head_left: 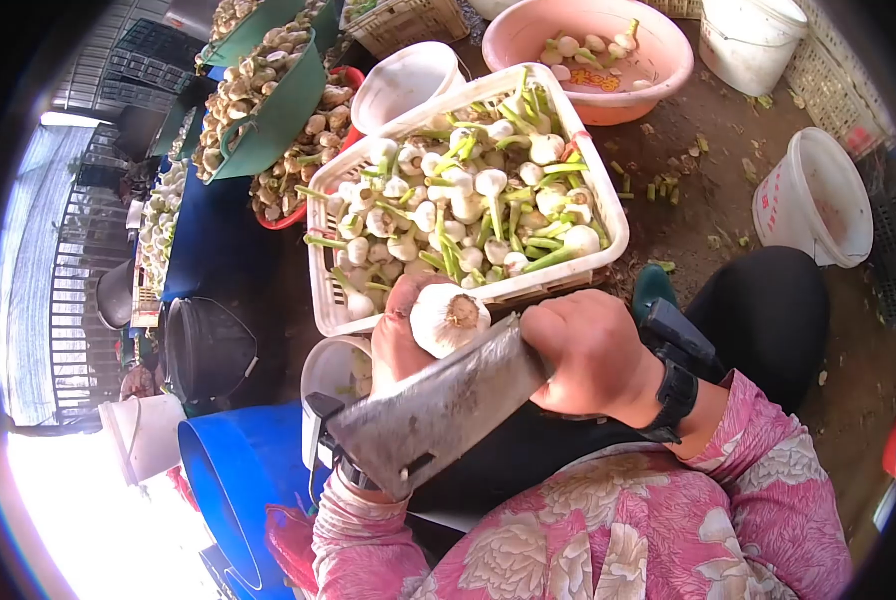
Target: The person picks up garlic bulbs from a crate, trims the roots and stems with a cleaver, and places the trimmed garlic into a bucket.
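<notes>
A white garlic bulb (446,318) sits in my left hand (396,338), its root end turned up toward me and my fingers wrapped round its far side. My right hand (593,350) is closed round the handle end of a wide, worn cleaver (438,405). The blade slants across my left wrist, and its upper edge lies right by the bulb. Just beyond both hands, a white plastic crate (613,225) is heaped with garlic bulbs (463,195) on green stems.
At the back, a pink basin (663,85) holds several bulbs. White buckets (813,200) stand at the right, and green tubs (268,120) of garlic at the left. Near my left arm is a blue barrel (213,450). Cut stems (663,190) litter the floor.
</notes>
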Demonstrator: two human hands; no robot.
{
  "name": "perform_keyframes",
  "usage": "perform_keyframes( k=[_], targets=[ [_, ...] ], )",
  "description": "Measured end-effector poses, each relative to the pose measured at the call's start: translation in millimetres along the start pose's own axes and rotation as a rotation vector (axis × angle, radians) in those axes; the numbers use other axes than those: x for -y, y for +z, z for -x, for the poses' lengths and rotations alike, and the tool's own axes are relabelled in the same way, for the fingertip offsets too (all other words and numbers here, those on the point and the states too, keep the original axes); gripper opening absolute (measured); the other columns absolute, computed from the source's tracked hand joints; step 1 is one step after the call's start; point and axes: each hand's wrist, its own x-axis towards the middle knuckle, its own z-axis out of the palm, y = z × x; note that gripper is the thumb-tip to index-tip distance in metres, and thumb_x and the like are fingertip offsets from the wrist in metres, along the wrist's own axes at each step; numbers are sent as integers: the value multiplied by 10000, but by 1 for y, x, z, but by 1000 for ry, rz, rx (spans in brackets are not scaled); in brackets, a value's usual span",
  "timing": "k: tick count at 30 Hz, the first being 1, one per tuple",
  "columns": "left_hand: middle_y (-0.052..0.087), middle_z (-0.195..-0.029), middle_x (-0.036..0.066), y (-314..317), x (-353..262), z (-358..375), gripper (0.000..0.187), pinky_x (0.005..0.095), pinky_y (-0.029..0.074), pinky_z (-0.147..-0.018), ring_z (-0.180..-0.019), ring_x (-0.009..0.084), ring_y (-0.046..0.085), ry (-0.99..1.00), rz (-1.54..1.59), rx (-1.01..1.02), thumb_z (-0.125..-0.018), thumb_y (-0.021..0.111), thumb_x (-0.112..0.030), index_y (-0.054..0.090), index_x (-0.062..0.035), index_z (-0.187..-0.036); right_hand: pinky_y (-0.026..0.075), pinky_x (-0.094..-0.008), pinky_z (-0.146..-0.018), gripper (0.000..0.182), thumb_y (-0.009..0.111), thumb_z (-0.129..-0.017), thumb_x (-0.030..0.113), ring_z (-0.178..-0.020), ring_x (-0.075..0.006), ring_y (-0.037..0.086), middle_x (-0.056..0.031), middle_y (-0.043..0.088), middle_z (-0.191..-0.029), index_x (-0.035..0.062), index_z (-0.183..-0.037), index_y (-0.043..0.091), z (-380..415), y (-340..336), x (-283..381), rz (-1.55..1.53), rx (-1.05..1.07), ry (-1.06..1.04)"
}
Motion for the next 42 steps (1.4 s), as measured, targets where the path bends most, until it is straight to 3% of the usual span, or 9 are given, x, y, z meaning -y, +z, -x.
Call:
perform_keyframes(
  k=[8, 10, 15, 19, 28, 29, 36, 37, 42],
  targets=[
    [529, -912, 45, -4, 3, 9, 638, 227, 449, -715, -808, 105, 530, -185, 387, 188, -569, 759, -143, 379, -46, -1072, 467, -388, -511, 185, 647, -648, 226, -558, -305, 578, -124, 560, -573, 68, -651, 550, 10, 20, -38, 14, -56, 54],
    [518, -821, 26, -18, -21, 4, 568, 200, 421, -669, -707, 84, 503, 135, -31, 314, -553, 724, -113, 422, -22, -1025, 485, -397, -529, 179, 611, -708, 219, -572, -321, 585, -160, 581, -602, 41, -694, 588, 10, 18, -73, 138, 123, 675],
    [521, -1002, 70, -32, -5, -6, 726, 261, 433, -774, -893, 132, 510, 233, 178, 57, -563, 829, -172, 430, -21, -1151, 468, -390, -542, 145, 607, -724, 169, -593, -345, 577, -160, 582, -630, 25, -739, 600, -8, 3, -13, -12, -38, 214],
    [518, -1083, 82, -27, -7, -12, 707, 288, 431, -824, -969, 171, 513, 340, 161, -112, -590, 819, -177, 430, -42, -1166, 451, -343, -540, 179, 623, -730, 183, -577, -305, 575, -159, 583, -638, 19, -798, 607, -13, -1, -33, -221, -107, 641],
    [472, -1104, 88, -6, -13, -6, 873, 310, 389, -890, -1052, 184, 449, 433, 316, -286, -626, 777, -413, 314, -25, -1255, 428, -331, -553, 181, 631, -734, 175, -580, -272, 555, -140, 574, -649, 13, -808, 597, -30, -8, 12, -574, 93, 533],
    [480, -1092, 75, -14, -4, -5, 850, 312, 389, -901, -1053, 185, 455, 514, 168, -304, -644, 768, -403, 308, -40, -1260, 364, -255, -512, 206, 617, -783, 204, -559, -63, 421, 15, 499, -581, 3, -800, 577, -31, -12, 15, -521, 71, 416],
    [471, -1093, 75, 0, -14, -3, 749, 290, 438, -881, -986, 200, 530, 343, 350, -233, -663, 770, -305, 349, -59, -1232, 394, -239, -556, 194, 631, -781, 164, -617, -59, 453, 18, 550, -669, 5, -886, 593, -26, -10, 15, -640, 58, 461],
    [469, -1092, 75, 1, -14, -3, 744, 294, 437, -886, -990, 200, 530, 321, 367, -218, -662, 769, -310, 353, -57, -1225, 439, -342, -563, 208, 657, -728, 184, -618, -302, 575, -161, 572, -671, 1, -814, 607, -31, -15, 19, -631, 26, 444],
    [459, -1113, 81, 5, -21, 0, 707, 305, 423, -929, -1030, 212, 522, 198, 566, -138, -667, 754, -336, 370, -40, -1181, 440, -364, -568, 246, 628, -726, 222, -603, -329, 560, -173, 566, -645, -15, -786, 602, -29, -4, 2, -586, 40, 404]
  ],
)
